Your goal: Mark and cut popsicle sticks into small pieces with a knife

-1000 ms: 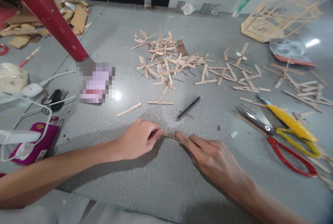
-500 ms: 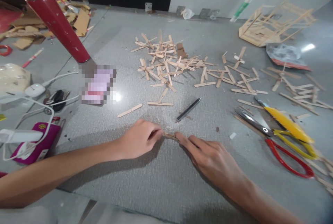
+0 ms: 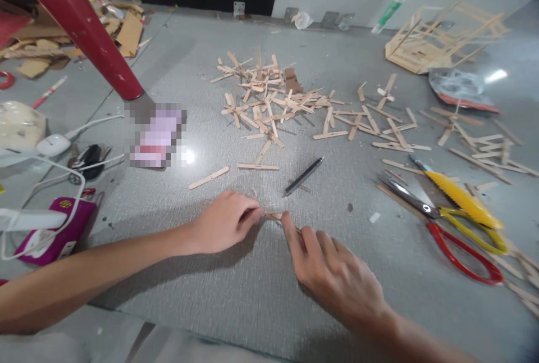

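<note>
A narrow wooden craft stick spans the small gap between my hands, just above the grey table; its ends are hidden by fingers. The fingertips of my left hand pinch the left end. My right hand is closed on the right part, with its index finger pressed along the stick. Beyond the hands lies a dark pen, tilted up to the right. Two loose craft sticks, one slanted and one level, rest a little farther off.
Crossed craft sticks spread over the table's middle. On the right lie red-and-yellow-handled scissors and a yellow-handled tool. A stick frame stands behind. At left are a red flask, a phone, cables and a purple box.
My right hand has shifted slightly, its index finger now more upright at the stick and the other fingers curled more. My left hand keeps its pinch. The whole view has drifted slightly.
</note>
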Demonstrator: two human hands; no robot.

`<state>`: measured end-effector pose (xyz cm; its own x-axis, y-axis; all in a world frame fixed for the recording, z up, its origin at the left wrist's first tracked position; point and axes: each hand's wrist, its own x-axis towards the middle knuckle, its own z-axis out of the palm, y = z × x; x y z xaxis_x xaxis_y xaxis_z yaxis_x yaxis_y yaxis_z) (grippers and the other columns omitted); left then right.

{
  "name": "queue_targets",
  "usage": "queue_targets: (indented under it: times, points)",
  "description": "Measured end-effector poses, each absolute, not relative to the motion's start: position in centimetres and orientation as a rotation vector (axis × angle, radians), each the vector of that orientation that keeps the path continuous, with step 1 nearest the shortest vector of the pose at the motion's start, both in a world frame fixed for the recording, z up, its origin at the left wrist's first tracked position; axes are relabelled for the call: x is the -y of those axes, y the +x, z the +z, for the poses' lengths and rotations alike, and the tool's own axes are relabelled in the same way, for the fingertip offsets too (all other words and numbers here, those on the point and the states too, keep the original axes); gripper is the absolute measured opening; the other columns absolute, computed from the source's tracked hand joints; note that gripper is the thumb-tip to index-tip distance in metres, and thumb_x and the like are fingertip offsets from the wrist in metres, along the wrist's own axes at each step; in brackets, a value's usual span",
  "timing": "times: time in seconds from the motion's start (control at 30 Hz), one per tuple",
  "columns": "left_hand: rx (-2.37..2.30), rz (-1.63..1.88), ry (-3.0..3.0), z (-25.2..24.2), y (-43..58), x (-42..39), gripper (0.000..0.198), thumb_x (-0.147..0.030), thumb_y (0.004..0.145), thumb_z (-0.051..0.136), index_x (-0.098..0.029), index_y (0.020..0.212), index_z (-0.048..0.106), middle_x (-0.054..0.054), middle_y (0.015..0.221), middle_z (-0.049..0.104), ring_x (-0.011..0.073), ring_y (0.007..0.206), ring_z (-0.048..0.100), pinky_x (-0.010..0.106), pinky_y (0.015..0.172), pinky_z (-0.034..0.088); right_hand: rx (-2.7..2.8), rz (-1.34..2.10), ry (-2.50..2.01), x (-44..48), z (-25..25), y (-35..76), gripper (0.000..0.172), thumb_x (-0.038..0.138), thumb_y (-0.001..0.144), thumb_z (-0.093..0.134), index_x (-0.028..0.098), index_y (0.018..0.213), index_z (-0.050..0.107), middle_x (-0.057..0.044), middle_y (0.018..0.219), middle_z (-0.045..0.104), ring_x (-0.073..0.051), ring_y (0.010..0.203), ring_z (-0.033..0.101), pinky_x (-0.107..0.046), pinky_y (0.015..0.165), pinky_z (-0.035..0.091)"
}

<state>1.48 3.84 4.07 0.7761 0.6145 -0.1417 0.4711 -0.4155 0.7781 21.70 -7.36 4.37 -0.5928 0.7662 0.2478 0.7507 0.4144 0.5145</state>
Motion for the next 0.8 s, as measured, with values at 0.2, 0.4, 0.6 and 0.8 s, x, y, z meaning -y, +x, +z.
queue_targets:
  times: [0.2,0.4,0.6,0.8]
  points:
    - [-0.820,0.200,2.063,4.4,1.6,-4.0,0.038,-0.022,0.100,0.046,-0.017,0.064,0.053,-0.004,0.054,0.050,0.0093,0.050,0.041,0.026,0.057,0.030,-2.673,0.756,1.459,7.0,4.2,22.4,0.043,-0.005,0.085,0.046,0.007,0.118,0.071,0.000,0.063,0.055,-0.013,0.051,0.051,-0.027,0.047,0.038]
    - [-0.864,0.156,2.002,4.8,1.7,-4.1,0.038,-0.020,0.101,0.048,-0.017,0.063,0.057,-0.003,0.054,0.055,0.0094,0.049,0.045,0.025,0.057,0.032,-2.823,0.407,1.587,6.7,3.0,23.7,0.050,-0.008,0.083,0.044,0.009,0.126,0.064,0.001,0.071,0.061,-0.012,0.053,0.057,-0.027,0.048,0.041]
    - [-0.856,0.155,1.982,4.7,1.7,-4.1,0.042,-0.023,0.103,0.048,-0.016,0.063,0.058,-0.002,0.057,0.058,0.0097,0.050,0.048,0.025,0.058,0.032,-2.898,0.326,1.579,6.4,2.7,24.2,0.047,-0.007,0.087,0.042,0.007,0.127,0.062,0.002,0.070,0.061,-0.012,0.053,0.058,-0.027,0.050,0.041]
    - [-0.865,0.148,1.997,4.8,1.6,-4.1,0.041,-0.023,0.103,0.047,-0.016,0.064,0.056,-0.002,0.057,0.058,0.0092,0.050,0.047,0.025,0.057,0.031,-2.881,0.355,1.568,6.5,2.9,24.0,0.047,-0.008,0.086,0.042,0.008,0.126,0.063,0.002,0.070,0.060,-0.012,0.053,0.057,-0.028,0.049,0.040]
